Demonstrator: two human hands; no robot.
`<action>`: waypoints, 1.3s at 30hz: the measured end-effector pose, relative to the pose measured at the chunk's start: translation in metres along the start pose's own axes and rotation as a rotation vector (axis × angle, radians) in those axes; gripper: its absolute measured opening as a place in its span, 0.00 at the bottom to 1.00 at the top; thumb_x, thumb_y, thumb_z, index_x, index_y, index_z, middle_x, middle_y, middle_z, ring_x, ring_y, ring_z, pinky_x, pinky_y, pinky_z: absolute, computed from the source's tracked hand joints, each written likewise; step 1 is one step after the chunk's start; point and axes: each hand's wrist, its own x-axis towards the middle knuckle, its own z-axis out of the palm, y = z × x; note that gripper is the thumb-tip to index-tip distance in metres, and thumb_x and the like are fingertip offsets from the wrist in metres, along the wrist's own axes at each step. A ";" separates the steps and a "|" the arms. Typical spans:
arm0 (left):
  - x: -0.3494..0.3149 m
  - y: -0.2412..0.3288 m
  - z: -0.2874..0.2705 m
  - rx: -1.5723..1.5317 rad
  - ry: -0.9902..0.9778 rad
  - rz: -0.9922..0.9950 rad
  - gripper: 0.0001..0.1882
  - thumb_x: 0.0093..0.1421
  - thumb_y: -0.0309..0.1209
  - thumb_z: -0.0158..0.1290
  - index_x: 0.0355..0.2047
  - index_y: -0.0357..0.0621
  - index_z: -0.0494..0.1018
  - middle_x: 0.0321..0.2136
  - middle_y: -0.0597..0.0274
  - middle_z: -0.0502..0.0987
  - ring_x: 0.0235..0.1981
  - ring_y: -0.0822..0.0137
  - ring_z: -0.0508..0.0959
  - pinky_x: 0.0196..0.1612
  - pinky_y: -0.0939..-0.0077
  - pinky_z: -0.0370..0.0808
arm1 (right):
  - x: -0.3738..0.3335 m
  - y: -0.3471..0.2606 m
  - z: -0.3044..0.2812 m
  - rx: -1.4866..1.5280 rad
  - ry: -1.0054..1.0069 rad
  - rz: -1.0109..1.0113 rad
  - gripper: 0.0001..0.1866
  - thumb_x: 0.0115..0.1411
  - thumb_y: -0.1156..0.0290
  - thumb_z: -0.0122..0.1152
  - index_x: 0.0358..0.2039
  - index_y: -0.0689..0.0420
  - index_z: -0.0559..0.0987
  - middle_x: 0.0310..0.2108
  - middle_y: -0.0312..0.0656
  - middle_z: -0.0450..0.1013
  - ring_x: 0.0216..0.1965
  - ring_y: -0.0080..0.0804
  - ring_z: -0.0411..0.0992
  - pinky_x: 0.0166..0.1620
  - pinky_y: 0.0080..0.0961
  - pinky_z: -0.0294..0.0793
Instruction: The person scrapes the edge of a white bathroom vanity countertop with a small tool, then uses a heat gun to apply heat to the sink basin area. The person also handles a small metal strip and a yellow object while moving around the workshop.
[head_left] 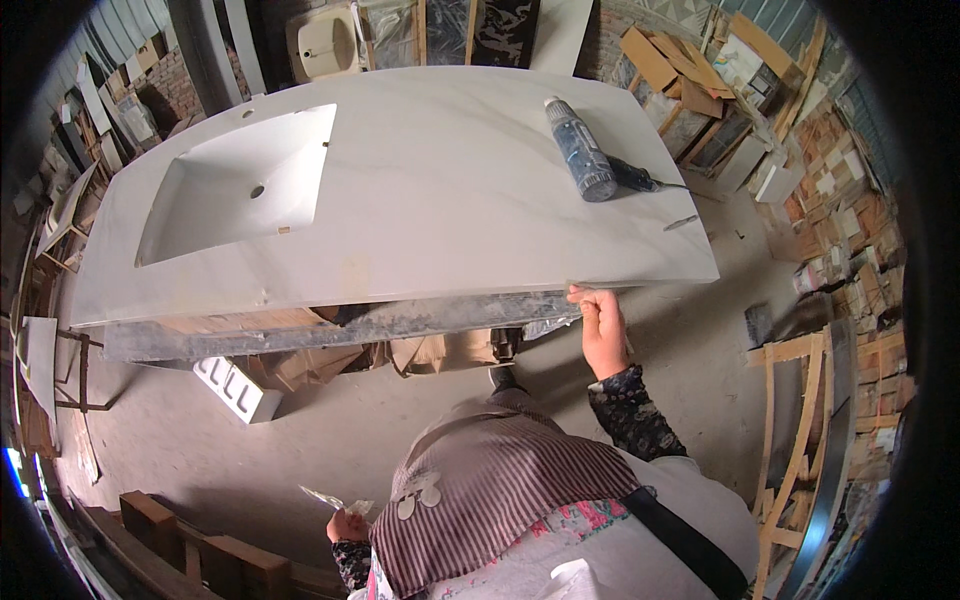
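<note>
A long white marbled countertop [450, 200] with a built-in rectangular sink basin [225, 190] lies in front of me. At its front edge, right of the middle, is my right hand [603, 335], its fingers closed in a pinch against the edge. Whatever may be between those fingertips is too small to make out. Low down beside my apron [480, 470], my left hand [347, 526] is closed on a crumpled, whitish, shiny sheet [325, 497]. A blue, stained heat gun [582, 150] rests on the countertop's right part, its dark handle pointing right.
A thin, dark blade-like piece [680, 223] lies near the countertop's right end. Below the front edge runs a grey-smeared board [300, 330]. On the floor stand a white slotted block [237, 390] and cardboard [440, 352]. Wooden frames [795, 430] are at right, timber [200, 550] behind left.
</note>
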 end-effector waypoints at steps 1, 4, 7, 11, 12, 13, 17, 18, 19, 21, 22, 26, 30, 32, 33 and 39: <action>-0.008 0.005 0.006 0.037 -0.030 0.039 0.11 0.63 0.34 0.49 0.28 0.41 0.65 0.19 0.60 0.69 0.17 0.68 0.69 0.19 0.74 0.68 | -0.005 0.003 0.003 0.000 0.018 -0.007 0.04 0.68 0.78 0.43 0.36 0.61 0.68 0.38 0.44 0.76 0.49 0.36 0.74 0.55 0.32 0.69; -0.034 0.025 0.030 0.129 -0.119 0.156 0.10 0.64 0.33 0.49 0.29 0.39 0.67 0.20 0.58 0.71 0.17 0.70 0.70 0.19 0.75 0.68 | -0.025 0.023 0.011 -0.034 0.051 -0.028 0.04 0.67 0.79 0.43 0.36 0.61 0.67 0.35 0.44 0.75 0.46 0.35 0.74 0.51 0.31 0.72; -0.059 0.049 0.069 0.235 -0.233 0.269 0.11 0.64 0.33 0.50 0.33 0.36 0.69 0.23 0.57 0.74 0.20 0.68 0.73 0.22 0.74 0.70 | -0.055 0.048 0.021 -0.061 -0.092 0.150 0.03 0.67 0.77 0.44 0.36 0.61 0.67 0.36 0.46 0.74 0.43 0.33 0.74 0.47 0.29 0.72; -0.109 0.071 0.137 0.438 -0.408 0.395 0.16 0.66 0.34 0.51 0.48 0.34 0.70 0.33 0.54 0.79 0.29 0.64 0.79 0.32 0.69 0.77 | -0.104 0.045 0.067 -0.169 -0.749 0.099 0.10 0.66 0.67 0.53 0.40 0.60 0.70 0.37 0.44 0.75 0.36 0.32 0.74 0.41 0.28 0.73; -0.124 0.071 0.157 0.437 -0.492 0.432 0.16 0.65 0.34 0.52 0.47 0.35 0.71 0.33 0.57 0.79 0.31 0.67 0.78 0.35 0.72 0.77 | -0.105 0.036 0.076 0.136 -0.808 0.235 0.11 0.67 0.64 0.51 0.39 0.60 0.71 0.37 0.44 0.76 0.37 0.33 0.75 0.41 0.30 0.74; -0.140 0.071 0.176 0.463 -0.591 0.484 0.15 0.65 0.34 0.53 0.47 0.36 0.71 0.34 0.60 0.79 0.33 0.70 0.78 0.38 0.75 0.76 | -0.108 0.020 0.082 0.413 -0.883 0.442 0.12 0.68 0.62 0.49 0.38 0.59 0.72 0.37 0.44 0.77 0.38 0.35 0.76 0.41 0.32 0.75; -0.189 0.066 0.256 0.736 -1.170 0.739 0.20 0.67 0.35 0.52 0.52 0.34 0.67 0.40 0.60 0.77 0.42 0.70 0.75 0.48 0.73 0.72 | -0.061 -0.035 0.102 0.650 -1.028 0.397 0.11 0.71 0.63 0.47 0.41 0.59 0.69 0.40 0.41 0.75 0.41 0.22 0.74 0.40 0.22 0.76; -0.199 0.062 0.272 0.845 -1.191 0.784 0.19 0.67 0.36 0.52 0.51 0.34 0.68 0.39 0.62 0.76 0.42 0.70 0.75 0.47 0.74 0.71 | -0.053 -0.048 0.109 0.675 -1.010 0.312 0.11 0.71 0.64 0.47 0.41 0.60 0.69 0.41 0.41 0.75 0.41 0.21 0.74 0.40 0.22 0.76; -0.206 0.060 0.282 0.953 -1.212 0.831 0.18 0.66 0.36 0.53 0.49 0.34 0.69 0.39 0.63 0.76 0.42 0.71 0.74 0.47 0.74 0.71 | -0.047 -0.059 0.114 0.718 -0.985 0.208 0.10 0.70 0.66 0.48 0.42 0.60 0.68 0.42 0.41 0.74 0.41 0.21 0.73 0.39 0.21 0.76; -0.213 0.062 0.297 1.138 -1.110 1.031 0.13 0.67 0.35 0.50 0.36 0.35 0.73 0.30 0.67 0.76 0.34 0.69 0.75 0.39 0.71 0.72 | -0.040 -0.071 0.120 0.788 -0.902 0.195 0.09 0.68 0.71 0.52 0.44 0.60 0.67 0.47 0.41 0.73 0.46 0.25 0.73 0.42 0.23 0.77; -0.215 0.065 0.298 1.214 -1.055 1.082 0.13 0.68 0.35 0.50 0.33 0.35 0.73 0.27 0.67 0.76 0.32 0.68 0.75 0.37 0.71 0.72 | -0.036 -0.071 0.116 0.785 -0.843 0.219 0.09 0.67 0.72 0.53 0.45 0.60 0.67 0.47 0.42 0.73 0.48 0.26 0.73 0.44 0.24 0.77; -0.212 0.076 0.281 1.079 -0.912 0.981 0.17 0.67 0.36 0.48 0.26 0.34 0.73 0.21 0.62 0.75 0.24 0.70 0.75 0.28 0.71 0.71 | -0.012 -0.053 0.082 0.716 -0.572 0.292 0.08 0.66 0.72 0.54 0.44 0.57 0.69 0.44 0.42 0.76 0.44 0.25 0.75 0.39 0.20 0.78; -0.207 0.077 0.269 0.914 -0.880 0.795 0.18 0.71 0.38 0.44 0.33 0.33 0.73 0.23 0.64 0.75 0.25 0.76 0.72 0.29 0.79 0.69 | 0.016 -0.054 0.031 0.585 -0.506 0.285 0.09 0.67 0.65 0.55 0.43 0.54 0.70 0.41 0.41 0.77 0.38 0.21 0.76 0.26 0.08 0.68; -0.209 0.075 0.271 0.892 -0.912 0.774 0.19 0.71 0.40 0.42 0.44 0.32 0.70 0.28 0.63 0.76 0.28 0.74 0.74 0.34 0.78 0.72 | 0.026 -0.062 0.017 0.620 -0.513 0.338 0.17 0.67 0.67 0.53 0.54 0.55 0.65 0.43 0.43 0.77 0.40 0.23 0.76 0.28 0.11 0.69; -0.211 0.074 0.274 0.832 -0.981 0.762 0.18 0.70 0.40 0.45 0.45 0.33 0.70 0.30 0.62 0.76 0.30 0.73 0.74 0.36 0.77 0.72 | 0.027 -0.068 0.012 0.692 -0.543 0.365 0.21 0.67 0.70 0.51 0.59 0.54 0.62 0.43 0.43 0.77 0.40 0.24 0.76 0.29 0.13 0.69; -0.234 0.067 0.306 0.770 -1.217 0.810 0.29 0.65 0.41 0.54 0.58 0.33 0.61 0.44 0.57 0.75 0.46 0.68 0.74 0.51 0.72 0.71 | -0.005 -0.095 0.058 1.014 -0.807 0.575 0.30 0.68 0.66 0.51 0.67 0.50 0.53 0.54 0.52 0.70 0.53 0.39 0.73 0.32 0.18 0.78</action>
